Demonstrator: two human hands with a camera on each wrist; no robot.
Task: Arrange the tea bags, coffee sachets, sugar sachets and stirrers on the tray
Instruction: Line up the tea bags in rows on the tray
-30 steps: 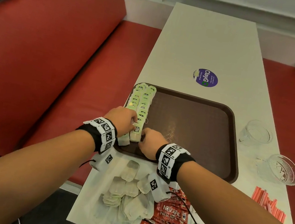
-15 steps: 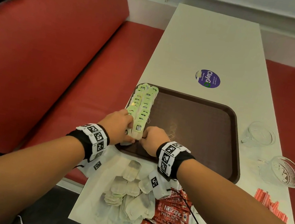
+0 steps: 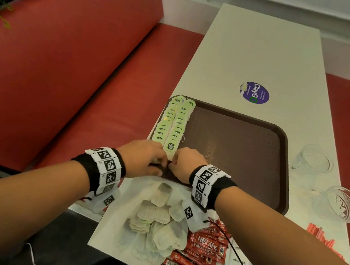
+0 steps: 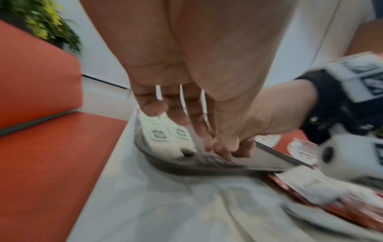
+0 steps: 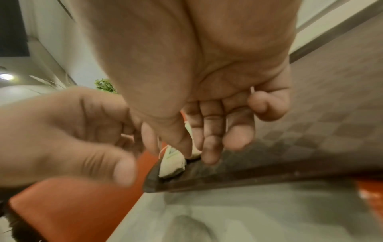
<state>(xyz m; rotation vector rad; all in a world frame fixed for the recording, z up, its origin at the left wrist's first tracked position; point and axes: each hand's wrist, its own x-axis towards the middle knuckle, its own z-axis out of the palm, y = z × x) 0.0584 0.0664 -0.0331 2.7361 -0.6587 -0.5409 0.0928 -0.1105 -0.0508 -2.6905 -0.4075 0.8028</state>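
Working at the near left corner of the tray (image 3: 244,167), the left hand (image 3: 141,159) has its fingers (image 4: 178,113) extended and fairly straight over the nearest tea bags (image 3: 173,127), pressing or steadying them rather than clasping one. Just right of those fingers, the right hand (image 3: 187,164) reaches in with thumb and forefinger drawn close at the end bag of the right-hand row; whether they actually pinch its edge I cannot tell.

Judging by the layout, the job is in its early part: two neat overlapping rows of tea bags run away from the fingers along the tray's left edge, and the rest of the tray is bare. Behind the wrists, on the surface, a loose heap of tea bags (image 3: 159,222) waits, with coffee sachets (image 3: 199,259) to its right and stirrers (image 3: 323,238) further right.

The placed bags show pale green tags with dark logos; the loose ones look whitish and soft
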